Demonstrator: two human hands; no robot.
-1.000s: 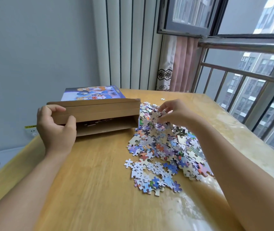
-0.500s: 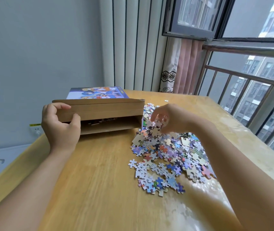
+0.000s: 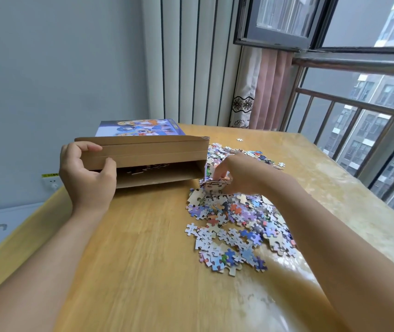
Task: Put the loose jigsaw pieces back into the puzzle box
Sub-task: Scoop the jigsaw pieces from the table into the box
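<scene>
The left hand [image 3: 88,174] grips the box [image 3: 143,154] flap near the worktop's [image 3: 131,259] left edge; the right hand [image 3: 234,173] pinches a clump of pieces [image 3: 229,226] beside the box opening. Bare worktop lies along the near edge.

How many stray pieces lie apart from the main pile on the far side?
2 clearly: one stray piece near the table's far edge, another just right of the pile. The right hand may hide more.

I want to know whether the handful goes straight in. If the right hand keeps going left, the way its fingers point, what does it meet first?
Probably the box's open mouth: the right hand, gripping pieces, sits just beside the box's right corner. Depth is unclear, so it might clip that side wall first.
</scene>
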